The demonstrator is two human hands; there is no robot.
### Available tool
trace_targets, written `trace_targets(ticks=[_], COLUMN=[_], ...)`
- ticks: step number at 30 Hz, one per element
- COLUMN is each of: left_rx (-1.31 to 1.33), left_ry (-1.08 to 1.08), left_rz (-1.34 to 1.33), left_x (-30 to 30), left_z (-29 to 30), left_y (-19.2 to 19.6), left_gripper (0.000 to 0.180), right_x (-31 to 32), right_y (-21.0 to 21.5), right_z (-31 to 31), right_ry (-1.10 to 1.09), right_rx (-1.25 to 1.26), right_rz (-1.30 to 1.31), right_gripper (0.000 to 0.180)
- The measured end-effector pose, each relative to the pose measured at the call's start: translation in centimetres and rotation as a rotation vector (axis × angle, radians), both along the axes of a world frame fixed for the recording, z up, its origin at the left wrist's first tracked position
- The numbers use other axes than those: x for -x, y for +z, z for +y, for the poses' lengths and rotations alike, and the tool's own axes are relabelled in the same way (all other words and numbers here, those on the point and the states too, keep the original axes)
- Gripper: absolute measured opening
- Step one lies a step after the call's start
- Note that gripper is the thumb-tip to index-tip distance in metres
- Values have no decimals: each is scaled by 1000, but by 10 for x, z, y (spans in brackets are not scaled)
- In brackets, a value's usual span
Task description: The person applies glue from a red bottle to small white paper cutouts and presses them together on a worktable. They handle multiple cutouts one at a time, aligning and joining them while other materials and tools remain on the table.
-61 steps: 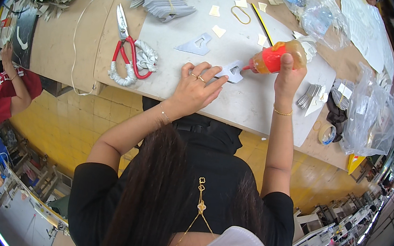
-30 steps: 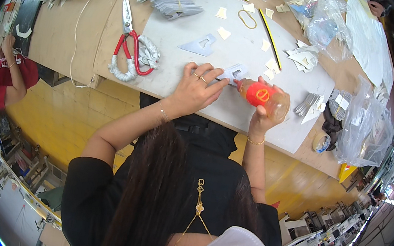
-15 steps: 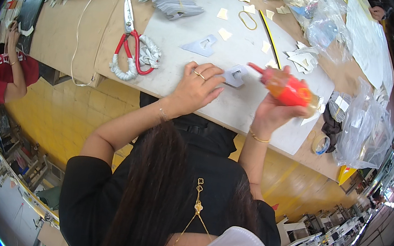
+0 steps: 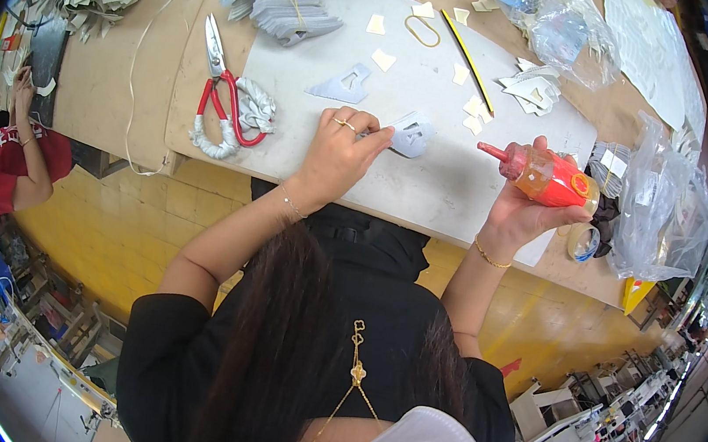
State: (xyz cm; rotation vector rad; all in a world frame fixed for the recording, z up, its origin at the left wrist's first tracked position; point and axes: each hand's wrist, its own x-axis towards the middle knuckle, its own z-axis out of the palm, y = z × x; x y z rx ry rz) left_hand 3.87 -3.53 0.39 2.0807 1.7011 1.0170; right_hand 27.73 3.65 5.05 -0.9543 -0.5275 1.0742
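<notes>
My right hand (image 4: 527, 211) is gripping the red-labelled bottle (image 4: 545, 176), its nozzle pointing left, well apart from the gray cut piece (image 4: 416, 146). This piece is lying just beside my left hand (image 4: 336, 152), whose fingers are bending at its edge; I cannot tell whether they are pinching or only pressing. I think I am working the bottle over this piece, and the next move is calling for a steady piece. The pale sheet (image 4: 428, 195) is covering part of the table (image 4: 146, 81), and scissors (image 4: 220, 75) are lying leftward. Beyond the yellow floor (image 4: 187, 209), a co-worker in red (image 4: 20, 171) is working.
</notes>
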Motion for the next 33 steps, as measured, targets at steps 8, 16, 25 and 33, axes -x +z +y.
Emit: trace_targets(ticks=[8,16,25,33], left_rx=[711,800,876,897], left_ry=[139,-100,-217,-201], left_rz=[-797,-1605,-1620,-1586], left_x=[5,29,30,30], left_z=[6,26,25,23], left_y=[36,75,91,98], left_gripper=[11,11,12,12], right_x=[-8,35,47,44], right_y=[-2,38,51,50], right_z=[5,12,7,8], right_ry=[211,152,435,499], right_rx=[38,-202,-545,-536], right_rz=[60,-273,-140,-145], right_gripper=[91,104,107,108])
